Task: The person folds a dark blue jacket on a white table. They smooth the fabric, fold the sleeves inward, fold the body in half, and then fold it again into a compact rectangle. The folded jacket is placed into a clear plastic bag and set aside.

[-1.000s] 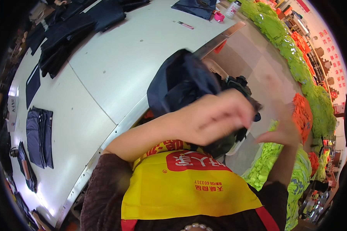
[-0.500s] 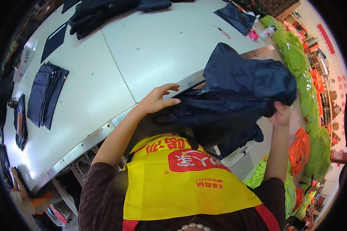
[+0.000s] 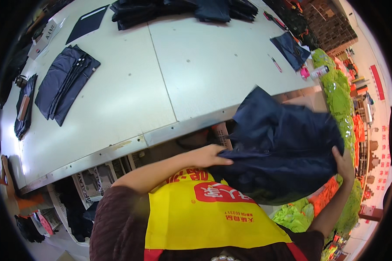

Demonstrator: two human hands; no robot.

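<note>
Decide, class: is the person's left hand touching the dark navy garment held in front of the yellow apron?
Touching. The head view shows the left hand with its fingers lying along the edge of the navy garment, no gap between them.

Middle of tabletop (image 3: pixel 196 74) ahead of me free, wide room for my fingers. Dark garment (image 3: pixel 283 148) blocks right side; folded dark pieces (image 3: pixel 63 82) occupy left.

From my seat the view is bright and evenly lit, with soft glare along the left end of the pale table (image 3: pixel 117 104). Shadows are faint. The fisheye bends the table edge, the corners go black, and the dark garment (image 3: pixel 283 148) blurs slightly.
</note>
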